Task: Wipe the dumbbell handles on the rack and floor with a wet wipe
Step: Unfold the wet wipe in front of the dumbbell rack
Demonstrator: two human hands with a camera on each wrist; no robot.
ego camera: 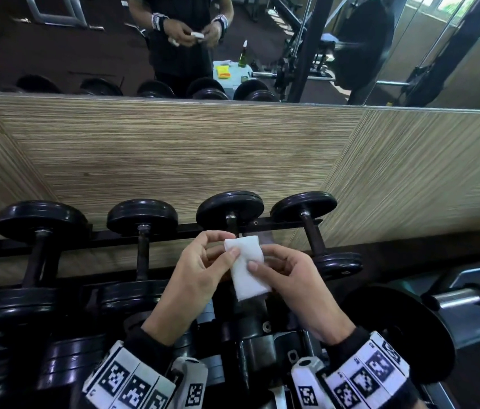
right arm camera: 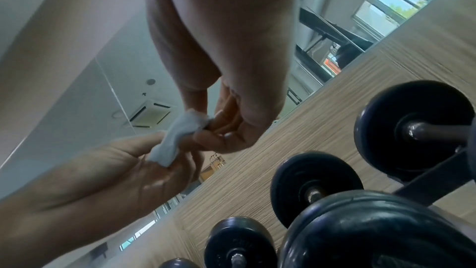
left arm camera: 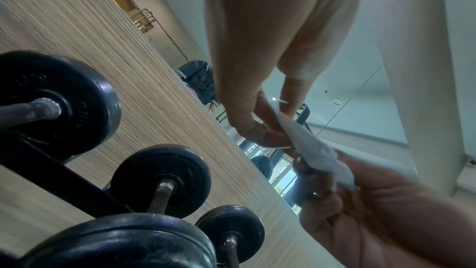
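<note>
both hands hold the folded wet wipe point(ego camera: 247, 268) in the air above the rack point(ego camera: 280, 224), left hand point(ego camera: 200, 267) and right hand point(ego camera: 288, 276) each pinching an edge between thumb and fingertips. this looks like readying the wipe; next it must wrap a dumbbell handle point(ego camera: 312, 236). behind stand a wood-grain wall point(ego camera: 173, 149) and mirror point(ego camera: 85, 48).

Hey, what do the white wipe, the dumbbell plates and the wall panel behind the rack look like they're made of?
Wipe: soft white nonwoven or tissue-like sheet, matte, folded and creasing where the left hand and right hand pinch it.
Dumbbell plates: black, semi-gloss with bright highlights; probably rubber-coated or painted metal, hard to say which.
Wall panel: wood-look laminate, fine striped grain, matte.
</note>
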